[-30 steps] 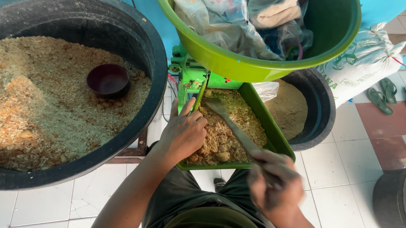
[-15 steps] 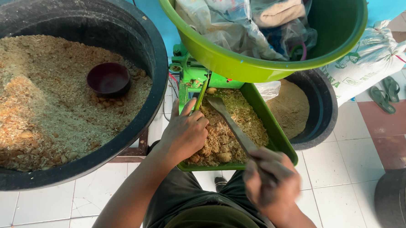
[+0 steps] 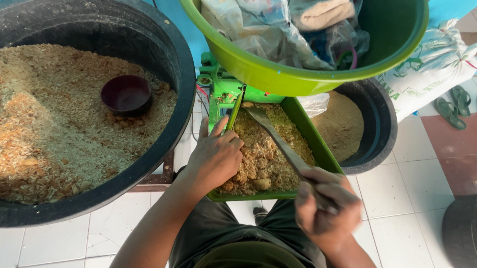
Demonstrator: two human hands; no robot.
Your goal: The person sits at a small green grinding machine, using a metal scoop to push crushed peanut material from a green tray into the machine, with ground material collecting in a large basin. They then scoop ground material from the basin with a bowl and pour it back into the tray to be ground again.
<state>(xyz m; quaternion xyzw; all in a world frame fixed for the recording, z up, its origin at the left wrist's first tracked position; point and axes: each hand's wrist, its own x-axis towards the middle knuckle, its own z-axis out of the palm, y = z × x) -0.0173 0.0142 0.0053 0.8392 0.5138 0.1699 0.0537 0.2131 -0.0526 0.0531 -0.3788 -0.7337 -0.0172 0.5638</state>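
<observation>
White floor tiles (image 3: 396, 200) carry a big black tub of pale husk meal (image 3: 62, 121) at left. Next, the left hand (image 3: 216, 157) lies curled on crumbly feed in the green metal tray (image 3: 303, 134). Rightmost, the right hand (image 3: 326, 207) grips a grey metal scraper blade (image 3: 281, 144) over the tray.

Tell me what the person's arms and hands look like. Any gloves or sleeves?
No gloves and no sleeves in view. The left hand and right hand are bare, and both forearms are bare too. No rings, watch or bracelets show. The right one looks blurry.
</observation>
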